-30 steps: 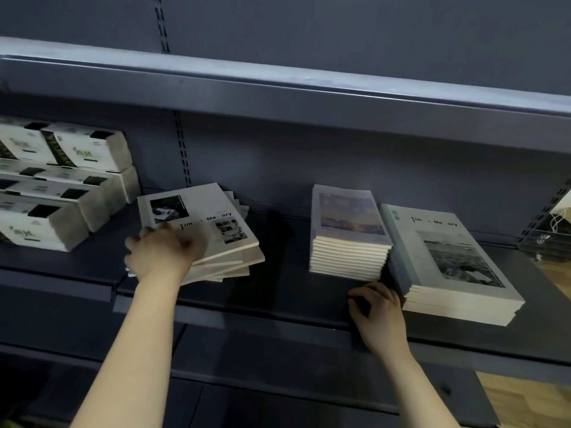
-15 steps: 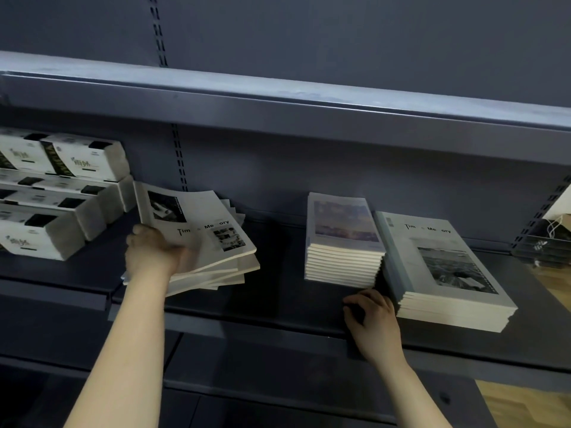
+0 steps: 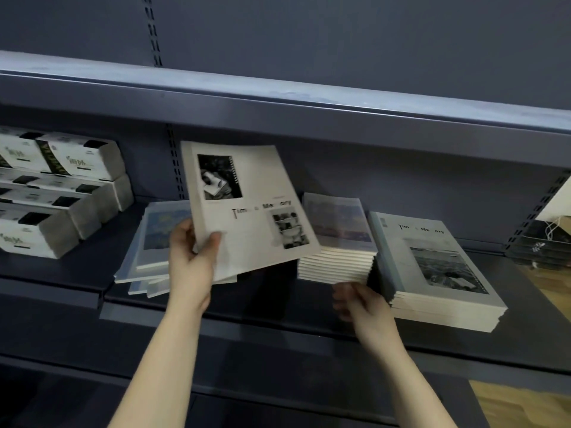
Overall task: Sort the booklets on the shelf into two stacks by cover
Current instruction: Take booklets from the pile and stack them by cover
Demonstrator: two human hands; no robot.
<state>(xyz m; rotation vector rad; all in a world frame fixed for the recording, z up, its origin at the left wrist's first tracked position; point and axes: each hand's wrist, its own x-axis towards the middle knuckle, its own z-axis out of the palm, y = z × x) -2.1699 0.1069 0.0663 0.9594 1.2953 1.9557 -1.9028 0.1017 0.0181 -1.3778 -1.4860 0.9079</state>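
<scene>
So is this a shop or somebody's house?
Probably a shop or stockroom: dark metal shelving with slotted uprights, many copies of the same booklets in stacks, and rows of identical white boxes.

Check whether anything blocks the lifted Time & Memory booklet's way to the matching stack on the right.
The booklet, held by the left hand, must pass the colour-cover stack before reaching the Time & Memory stack. Held above it, nothing else visibly blocks.

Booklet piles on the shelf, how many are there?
3: a messy pile at left behind the left hand, a neat stack in the middle, another stack at right. One booklet is held up, not in any pile.
</scene>
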